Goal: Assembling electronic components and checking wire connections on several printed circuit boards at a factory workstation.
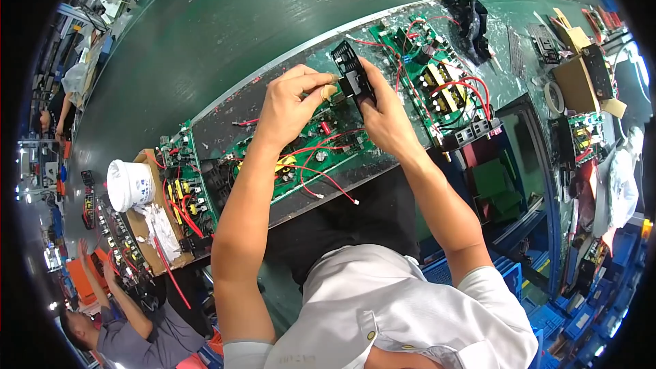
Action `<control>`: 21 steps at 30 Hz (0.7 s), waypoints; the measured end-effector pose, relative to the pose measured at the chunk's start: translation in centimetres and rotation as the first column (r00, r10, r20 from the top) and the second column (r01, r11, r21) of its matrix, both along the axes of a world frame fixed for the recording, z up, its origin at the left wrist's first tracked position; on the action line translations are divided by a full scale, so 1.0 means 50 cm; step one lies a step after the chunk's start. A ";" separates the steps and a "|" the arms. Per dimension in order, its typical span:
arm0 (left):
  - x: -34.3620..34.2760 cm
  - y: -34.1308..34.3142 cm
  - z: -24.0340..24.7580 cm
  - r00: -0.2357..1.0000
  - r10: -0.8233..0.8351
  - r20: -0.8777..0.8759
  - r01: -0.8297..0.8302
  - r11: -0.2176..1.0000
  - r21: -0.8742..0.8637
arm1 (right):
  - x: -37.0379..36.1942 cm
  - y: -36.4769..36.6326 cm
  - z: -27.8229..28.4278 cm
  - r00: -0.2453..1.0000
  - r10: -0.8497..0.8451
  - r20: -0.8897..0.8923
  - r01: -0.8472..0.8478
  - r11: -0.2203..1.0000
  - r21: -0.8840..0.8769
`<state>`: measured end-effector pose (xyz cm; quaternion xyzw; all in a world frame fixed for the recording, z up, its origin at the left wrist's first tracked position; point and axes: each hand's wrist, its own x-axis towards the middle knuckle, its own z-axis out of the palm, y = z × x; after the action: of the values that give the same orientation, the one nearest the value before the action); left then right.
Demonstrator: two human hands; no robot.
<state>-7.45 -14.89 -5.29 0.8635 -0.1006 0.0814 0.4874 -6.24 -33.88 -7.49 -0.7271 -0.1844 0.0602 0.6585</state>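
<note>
My right hand (387, 115) is closed around a black slotted panel (349, 60), held tilted above the workbench. Thumb and fingertips of my left hand (290, 101) are pinched together at the panel's left edge; whatever is between them is too small to make out. Below both hands lies a green circuit board (290, 181) with red wires that end in small white connectors. Right of my hands is another green board (418, 80) carrying yellow-and-black transformers, thick red wires and a black end plate (471, 134).
At the left, a white bucket (126, 186) stands by a cardboard box (154, 240) smeared with white paste. A further board (183, 198) lies beside it. Crumpled black plastic (473, 26) and a tape roll (554, 98) are on the right. A co-worker (140, 331) is at lower left.
</note>
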 end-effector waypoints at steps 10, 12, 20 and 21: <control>0.006 -0.003 0.011 0.993 0.016 0.116 -0.026 0.996 0.082 | 0.001 0.016 0.017 0.998 -0.046 0.032 0.049 0.993 -0.106; 0.006 -0.007 0.011 0.988 0.018 0.155 -0.036 0.993 0.113 | -0.007 0.023 0.008 0.978 -0.090 0.190 0.121 0.980 -0.157; -0.007 -0.025 -0.002 0.965 0.013 0.264 -0.059 0.984 0.167 | -0.045 0.025 0.021 0.943 -0.167 0.289 0.230 0.953 -0.199; -0.006 -0.026 0.000 0.971 0.017 0.240 -0.046 0.992 0.117 | -0.044 0.027 0.025 0.945 -0.178 0.275 0.234 0.954 -0.187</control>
<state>-7.73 -16.20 -5.28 0.8770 -0.1496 0.1860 0.4169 -8.45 -32.55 -6.24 -0.8117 -0.1824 -0.0836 0.5486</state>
